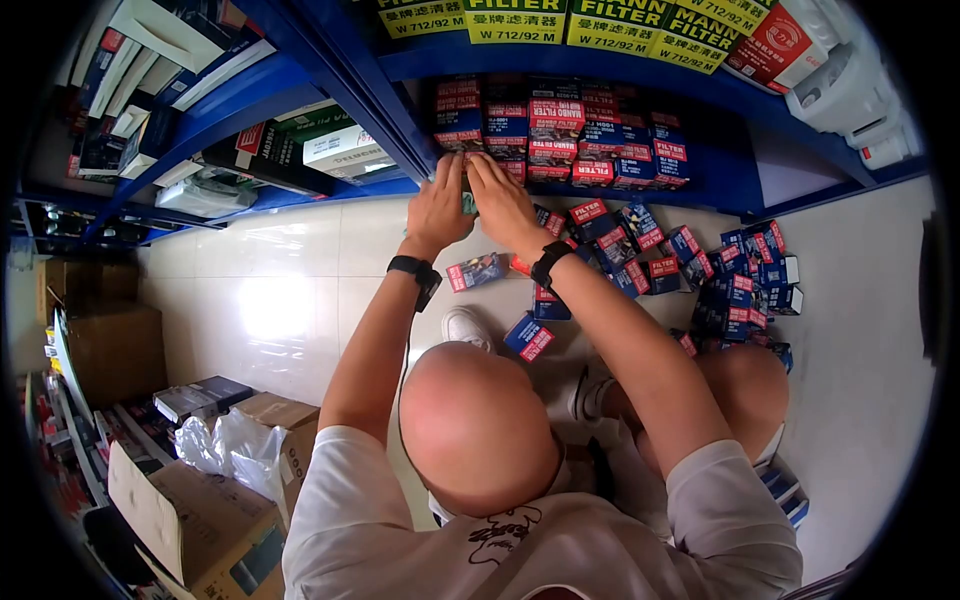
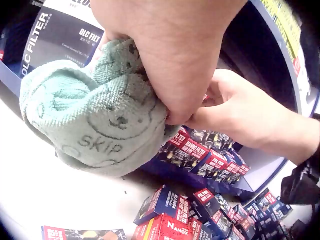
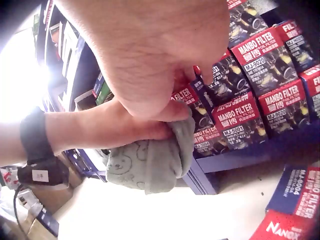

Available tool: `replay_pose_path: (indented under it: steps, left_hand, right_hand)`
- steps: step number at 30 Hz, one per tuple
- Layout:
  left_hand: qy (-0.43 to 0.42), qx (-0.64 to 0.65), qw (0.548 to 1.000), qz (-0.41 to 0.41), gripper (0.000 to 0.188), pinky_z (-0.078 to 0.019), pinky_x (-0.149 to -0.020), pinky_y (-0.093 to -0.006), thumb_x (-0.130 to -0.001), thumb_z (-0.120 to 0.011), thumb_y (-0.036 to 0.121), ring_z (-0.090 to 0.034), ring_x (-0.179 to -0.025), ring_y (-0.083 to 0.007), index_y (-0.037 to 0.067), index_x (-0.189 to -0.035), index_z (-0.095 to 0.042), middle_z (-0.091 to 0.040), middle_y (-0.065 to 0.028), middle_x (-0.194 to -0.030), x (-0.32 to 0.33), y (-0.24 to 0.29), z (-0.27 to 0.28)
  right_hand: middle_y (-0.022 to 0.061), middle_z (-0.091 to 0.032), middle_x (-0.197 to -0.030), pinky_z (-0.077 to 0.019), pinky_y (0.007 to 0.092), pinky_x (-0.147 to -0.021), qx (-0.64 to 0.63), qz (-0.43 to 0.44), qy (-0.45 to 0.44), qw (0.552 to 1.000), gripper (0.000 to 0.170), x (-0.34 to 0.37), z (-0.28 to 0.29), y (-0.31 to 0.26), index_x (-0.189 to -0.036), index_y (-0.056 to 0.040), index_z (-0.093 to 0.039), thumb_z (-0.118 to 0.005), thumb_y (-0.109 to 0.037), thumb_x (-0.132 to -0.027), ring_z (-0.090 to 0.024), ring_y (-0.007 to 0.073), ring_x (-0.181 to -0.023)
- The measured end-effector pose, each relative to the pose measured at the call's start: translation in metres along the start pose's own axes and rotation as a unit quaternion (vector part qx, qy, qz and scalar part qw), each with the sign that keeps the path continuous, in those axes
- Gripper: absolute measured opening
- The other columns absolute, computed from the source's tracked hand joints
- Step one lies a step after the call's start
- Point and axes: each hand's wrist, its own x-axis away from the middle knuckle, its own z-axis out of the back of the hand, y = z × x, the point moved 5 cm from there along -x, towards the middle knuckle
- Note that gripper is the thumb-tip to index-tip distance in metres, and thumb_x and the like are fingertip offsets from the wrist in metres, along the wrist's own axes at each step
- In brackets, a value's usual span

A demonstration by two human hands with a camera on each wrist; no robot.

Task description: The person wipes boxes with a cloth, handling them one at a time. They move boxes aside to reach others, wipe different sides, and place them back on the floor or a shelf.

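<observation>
Side by side, both hands reach to the left end of the lower shelf's filter boxes [image 1: 556, 130]. My left hand [image 1: 432, 212] [image 2: 175, 50] [image 3: 105, 122] grips a bunched green cloth [image 2: 107, 125] [image 3: 150, 167] printed with "skip" and small faces; it hangs below the fingers. My right hand [image 1: 502, 205] [image 2: 245, 112] [image 3: 155, 45] is close beside it, fingers bent among the red and blue boxes [image 3: 240, 120]. Its fingertips are partly hidden, so whether they hold a box cannot be told.
Many loose filter boxes [image 1: 612, 245] lie on the tiled floor [image 1: 270, 290] at the right, with a red Nanox pack [image 2: 172, 227] among them. Yellow-green boxes [image 1: 515, 22] stand above. A blue upright [image 1: 350, 85] is left of the hands; cartons [image 1: 215, 510] stand lower left.
</observation>
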Motion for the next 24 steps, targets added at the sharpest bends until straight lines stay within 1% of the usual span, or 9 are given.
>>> replay_pose_path:
  steps: [8,12,14,15,17,18,19,22,24]
  left_hand:
    - [-0.012,0.003,1.0,0.012,0.091,-0.0551,-0.088,-0.0464,-0.071,-0.079,0.023,-0.061,-0.108,-0.0438,0.01,-0.149,-0.032,-0.041,-0.0109,-0.147,-0.006,-0.002,-0.003]
    - [-0.045,-0.035,0.998,0.006,0.087,-0.0564,-0.085,-0.0476,-0.069,-0.081,0.023,-0.061,-0.107,-0.0451,0.012,-0.144,-0.038,-0.043,-0.0154,-0.142,0.004,0.01,0.004]
    - [-0.054,-0.062,0.997,0.007,0.084,-0.0568,-0.084,-0.0482,-0.068,-0.081,0.023,-0.061,-0.106,-0.0456,0.012,-0.141,-0.04,-0.044,-0.0175,-0.139,0.005,0.014,0.011]
    - [-0.079,-0.049,0.996,-0.003,0.082,-0.056,-0.085,-0.0486,-0.068,-0.081,0.023,-0.06,-0.106,-0.0461,0.012,-0.14,-0.042,-0.045,-0.0197,-0.137,0.007,0.016,0.012]
    - [-0.102,-0.036,0.994,-0.011,0.08,-0.0553,-0.086,-0.0491,-0.067,-0.08,0.022,-0.059,-0.106,-0.0466,0.011,-0.138,-0.044,-0.045,-0.022,-0.135,0.009,0.021,0.015]
    - [-0.112,-0.032,0.992,-0.042,0.078,-0.0546,-0.087,-0.0492,-0.067,-0.081,0.022,-0.058,-0.108,-0.0461,0.011,-0.136,-0.045,-0.046,-0.022,-0.133,0.009,0.026,0.017]
    - [-0.122,-0.028,0.989,-0.074,0.076,-0.0539,-0.088,-0.0493,-0.067,-0.081,0.022,-0.057,-0.11,-0.0455,0.011,-0.134,-0.047,-0.046,-0.0221,-0.13,0.007,0.031,0.018]
    - [-0.116,0.013,0.986,-0.119,0.075,-0.0519,-0.092,-0.0493,-0.066,-0.081,0.021,-0.054,-0.115,-0.0461,0.011,-0.132,-0.047,-0.045,-0.0232,-0.132,0.003,0.046,0.019]
    - [-0.102,0.03,0.983,-0.148,0.075,-0.0528,-0.092,-0.0491,-0.066,-0.082,0.02,-0.054,-0.116,-0.0469,0.012,-0.132,-0.047,-0.044,-0.0247,-0.133,-0.001,0.056,0.018]
  right_hand:
    - [0.0209,-0.044,-0.146,-0.0388,0.0414,-0.111,-0.012,-0.003,-0.02,1.0,0.053,0.0,0.0,0.003,-0.133,0.0065,-0.048,-0.054,0.007,-0.08,-0.041,0.0335,-0.139]
    - [0.0214,-0.046,-0.143,-0.0391,0.0412,-0.111,-0.001,0.011,-0.029,1.0,0.048,0.005,0.015,0.012,-0.128,0.0072,-0.05,-0.055,0.005,-0.08,-0.043,0.0335,-0.137]
    - [0.0175,-0.053,-0.129,-0.0462,0.0425,-0.101,0.036,0.039,-0.027,0.998,0.034,0.01,0.022,0.018,-0.114,0.0036,-0.058,-0.061,0.0,-0.08,-0.052,0.0328,-0.125]
    - [0.0175,-0.053,-0.129,-0.0462,0.0425,-0.101,0.037,0.038,-0.027,0.998,0.034,0.011,0.029,0.022,-0.114,0.0036,-0.058,-0.061,0.0,-0.08,-0.052,0.0328,-0.125]
    - [0.0142,-0.055,-0.121,-0.0498,0.045,-0.093,0.011,0.0,-0.115,0.993,0.022,0.013,0.033,0.037,-0.103,0.0,-0.063,-0.06,-0.004,-0.081,-0.054,0.0321,-0.119]
    - [0.0136,-0.058,-0.111,-0.0519,0.047,-0.087,0.002,-0.01,-0.094,0.996,0.016,0.014,0.038,0.043,-0.097,-0.002,-0.066,-0.06,-0.006,-0.082,-0.06,0.034,-0.109]
    - [0.0136,-0.058,-0.111,-0.0519,0.047,-0.087,0.002,-0.01,-0.092,0.996,0.016,0.016,0.042,0.05,-0.097,-0.002,-0.066,-0.06,-0.006,-0.082,-0.06,0.034,-0.109]
    - [0.0157,-0.062,-0.104,-0.0535,0.0483,-0.08,-0.029,-0.042,-0.114,0.992,0.016,0.027,0.052,0.074,-0.096,-0.0014,-0.065,-0.058,-0.005,-0.082,-0.065,0.0385,-0.093]
    - [0.0172,-0.062,-0.106,-0.0536,0.0483,-0.081,-0.018,-0.071,-0.167,0.983,0.016,0.039,0.058,0.09,-0.095,-0.0015,-0.066,-0.058,-0.007,-0.082,-0.065,0.0383,-0.096]
